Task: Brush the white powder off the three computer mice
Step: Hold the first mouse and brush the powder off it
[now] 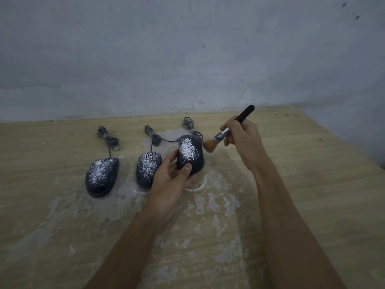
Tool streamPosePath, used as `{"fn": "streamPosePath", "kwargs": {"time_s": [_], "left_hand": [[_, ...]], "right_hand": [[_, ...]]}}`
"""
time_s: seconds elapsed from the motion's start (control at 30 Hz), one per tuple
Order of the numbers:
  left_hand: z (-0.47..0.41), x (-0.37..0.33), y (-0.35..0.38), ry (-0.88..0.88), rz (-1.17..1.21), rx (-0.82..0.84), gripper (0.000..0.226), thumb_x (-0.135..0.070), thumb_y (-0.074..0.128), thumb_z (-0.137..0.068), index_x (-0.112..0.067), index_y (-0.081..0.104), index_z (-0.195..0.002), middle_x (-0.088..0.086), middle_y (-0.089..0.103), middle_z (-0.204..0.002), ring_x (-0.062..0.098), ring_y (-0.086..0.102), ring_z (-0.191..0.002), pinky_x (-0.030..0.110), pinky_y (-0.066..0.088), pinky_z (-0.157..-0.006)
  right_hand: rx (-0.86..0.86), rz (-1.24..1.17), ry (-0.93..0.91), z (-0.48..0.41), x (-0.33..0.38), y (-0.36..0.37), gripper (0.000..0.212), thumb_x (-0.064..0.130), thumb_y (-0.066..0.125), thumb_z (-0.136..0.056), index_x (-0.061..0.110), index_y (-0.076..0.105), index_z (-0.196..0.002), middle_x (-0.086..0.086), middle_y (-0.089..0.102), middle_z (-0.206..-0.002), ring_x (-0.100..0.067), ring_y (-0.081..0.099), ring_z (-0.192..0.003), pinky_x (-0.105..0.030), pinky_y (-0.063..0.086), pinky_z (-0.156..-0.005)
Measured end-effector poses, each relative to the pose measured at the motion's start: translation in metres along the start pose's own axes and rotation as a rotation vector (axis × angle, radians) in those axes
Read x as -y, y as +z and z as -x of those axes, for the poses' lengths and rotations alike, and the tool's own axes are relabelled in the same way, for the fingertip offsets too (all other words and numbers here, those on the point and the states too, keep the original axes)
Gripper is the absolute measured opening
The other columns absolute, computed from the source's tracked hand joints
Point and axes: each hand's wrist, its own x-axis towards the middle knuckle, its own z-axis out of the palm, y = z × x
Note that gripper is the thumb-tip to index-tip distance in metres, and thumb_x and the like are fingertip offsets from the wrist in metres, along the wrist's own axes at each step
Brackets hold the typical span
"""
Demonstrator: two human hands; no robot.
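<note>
Three dark wired mice dusted with white powder are on a wooden table. The left mouse point(102, 176) and the middle mouse point(148, 168) lie flat on the tabletop. My left hand point(169, 182) grips the right mouse point(190, 154) and holds it lifted, its powdered top facing up. My right hand point(242, 140) holds a brush point(226, 131) with a black handle, silver ferrule and tan bristles. The bristles sit just beside the right edge of the held mouse.
The wooden table point(312, 184) carries smeared white powder point(210, 203) in front of the mice. Bundled cables point(108, 137) lie behind the mice, near a grey wall point(187, 59). The table's right edge runs diagonally at the far right.
</note>
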Motion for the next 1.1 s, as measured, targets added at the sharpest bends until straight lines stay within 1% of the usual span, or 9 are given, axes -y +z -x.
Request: {"fn": "streamPosePath", "kwargs": {"time_s": [0.13, 0.27, 0.4, 0.57, 0.7, 0.83, 0.93, 1.03, 1.1], "left_hand": [[0.000, 0.000, 0.001, 0.000, -0.001, -0.001, 0.049, 0.000, 0.060, -0.094, -0.018, 0.052, -0.139, -0.002, 0.073, -0.117, 0.016, 0.071, -0.108, 0.029, 0.059, -0.081], [0.000, -0.001, 0.001, -0.007, 0.012, -0.006, 0.050, 0.000, 0.060, -0.094, -0.017, 0.051, -0.140, 0.002, 0.071, -0.119, 0.017, 0.071, -0.107, 0.028, 0.059, -0.080], [0.001, -0.002, 0.001, -0.009, 0.018, -0.004, 0.050, 0.000, 0.059, -0.094, -0.016, 0.050, -0.140, 0.002, 0.071, -0.120, 0.017, 0.071, -0.108, 0.029, 0.059, -0.081], [0.002, -0.002, 0.001, 0.009, -0.010, 0.011, 0.048, 0.000, 0.059, -0.095, -0.018, 0.050, -0.139, 0.002, 0.071, -0.121, 0.016, 0.070, -0.109, 0.028, 0.058, -0.082], [0.001, 0.000, 0.001, 0.029, -0.034, 0.029, 0.049, 0.002, 0.059, -0.094, -0.022, 0.052, -0.136, -0.001, 0.072, -0.119, 0.016, 0.070, -0.108, 0.027, 0.059, -0.081], [0.001, 0.001, -0.001, 0.043, -0.059, 0.032, 0.050, 0.000, 0.061, -0.094, -0.025, 0.052, -0.136, -0.003, 0.073, -0.119, 0.016, 0.070, -0.109, 0.030, 0.059, -0.084], [0.000, 0.002, -0.001, 0.047, -0.069, 0.038, 0.049, 0.000, 0.061, -0.094, -0.030, 0.054, -0.132, -0.005, 0.074, -0.117, 0.015, 0.070, -0.109, 0.030, 0.059, -0.085], [0.000, 0.002, -0.001, 0.043, -0.064, 0.039, 0.050, 0.001, 0.061, -0.094, -0.028, 0.053, -0.133, -0.002, 0.072, -0.120, 0.016, 0.069, -0.110, 0.031, 0.059, -0.086], [0.000, 0.001, -0.001, 0.045, -0.071, 0.041, 0.050, 0.000, 0.061, -0.094, -0.029, 0.053, -0.133, -0.002, 0.071, -0.121, 0.016, 0.069, -0.111, 0.033, 0.058, -0.088]], "right_hand": [[-0.017, -0.050, 0.015, 0.001, -0.001, 0.004, 0.023, 0.021, 0.053, -0.094, 0.011, 0.070, -0.084, 0.007, 0.056, -0.055, -0.010, 0.052, -0.053, -0.029, 0.049, -0.060], [0.084, 0.040, 0.015, 0.004, 0.001, 0.003, 0.024, 0.030, 0.055, -0.081, 0.014, 0.068, -0.069, 0.004, 0.056, -0.052, -0.010, 0.051, -0.050, -0.024, 0.043, -0.053], [0.007, -0.060, -0.001, 0.001, 0.002, 0.007, 0.023, 0.016, 0.053, -0.098, 0.009, 0.070, -0.085, 0.007, 0.055, -0.055, -0.009, 0.051, -0.053, -0.029, 0.047, -0.058], [0.014, 0.030, -0.006, 0.003, 0.003, 0.009, 0.023, 0.021, 0.051, -0.090, 0.011, 0.067, -0.077, 0.010, 0.052, -0.050, -0.010, 0.050, -0.051, -0.033, 0.044, -0.057], [-0.049, -0.055, -0.015, -0.001, 0.004, 0.012, 0.021, 0.016, 0.051, -0.100, 0.009, 0.068, -0.090, 0.010, 0.058, -0.058, -0.008, 0.053, -0.056, -0.027, 0.049, -0.057], [-0.081, 0.159, 0.004, 0.000, -0.005, 0.016, 0.019, 0.022, 0.053, -0.103, 0.013, 0.068, -0.095, 0.009, 0.063, -0.065, -0.007, 0.057, -0.060, -0.036, 0.050, -0.062], [-0.206, 0.170, -0.012, -0.001, -0.002, 0.016, 0.020, 0.029, 0.054, -0.102, 0.016, 0.066, -0.093, 0.011, 0.065, -0.066, -0.003, 0.058, -0.060, -0.031, 0.049, -0.064], [-0.137, 0.023, -0.015, -0.002, 0.004, 0.015, 0.019, 0.028, 0.054, -0.095, 0.015, 0.066, -0.087, 0.011, 0.062, -0.060, -0.005, 0.055, -0.057, -0.026, 0.048, -0.059], [-0.099, 0.157, -0.020, -0.001, 0.002, 0.016, 0.019, 0.026, 0.055, -0.097, 0.014, 0.067, -0.090, 0.009, 0.063, -0.062, -0.004, 0.056, -0.057, -0.028, 0.048, -0.059]]}}
